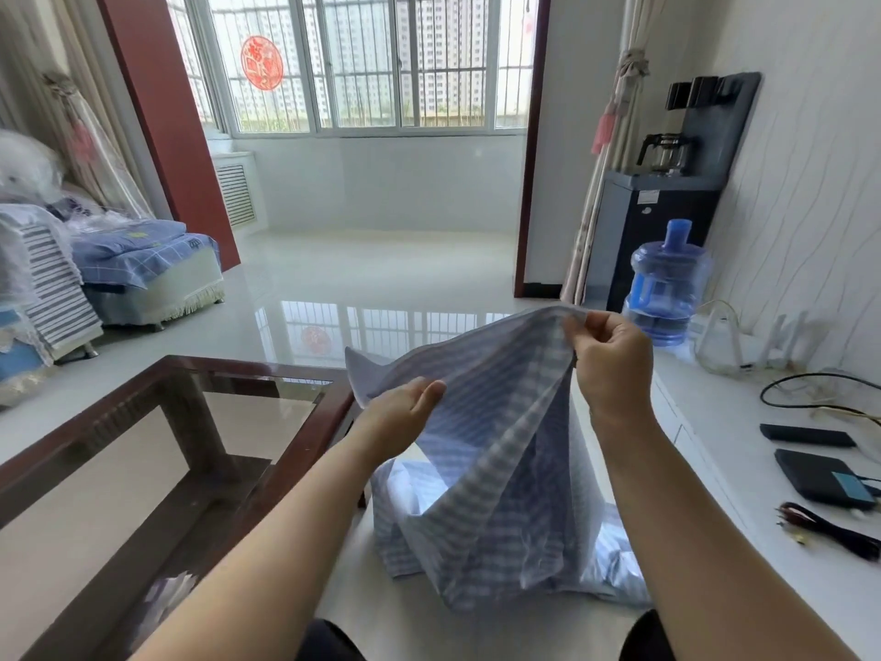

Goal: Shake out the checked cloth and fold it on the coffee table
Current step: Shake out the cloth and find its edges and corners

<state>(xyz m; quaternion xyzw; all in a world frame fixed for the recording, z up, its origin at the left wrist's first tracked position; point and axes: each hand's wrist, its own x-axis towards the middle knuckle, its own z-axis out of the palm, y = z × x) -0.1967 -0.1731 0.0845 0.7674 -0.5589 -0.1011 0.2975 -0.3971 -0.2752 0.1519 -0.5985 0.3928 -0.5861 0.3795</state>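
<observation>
1. We are seeing a couch (143,274) far on the left, with blue checked covers lying on it.
2. We are looking down at the coffee table (295,450), with its dark wood frame and glass top. It is filling the lower left, and its right edge is running just beside our left arm.
3. Our left hand (405,412) is reaching out past the table's right edge. Its fingers are lying straight and loose along the left edge of the checked cloth (496,469), and the thumb is on top. We cannot tell if it is pinching the cloth or just touching it.
4. The checked cloth is blue and white. It is hanging in the air between our two hands, and its lower end is dropping in folds toward the white floor. It is not lying on the coffee table; it is just beside the table's right edge.
5. Our right hand (610,364) is holding the cloth's top corner up high. The thumb and fingers are curled and pinching it.
6. A blue water jug (667,288) is standing on the floor behind our right hand, near the wall.
7. A white shelf (743,469) is running along the right wall, with dark flat boxes (820,474) and cables (829,531) lying on it.
</observation>
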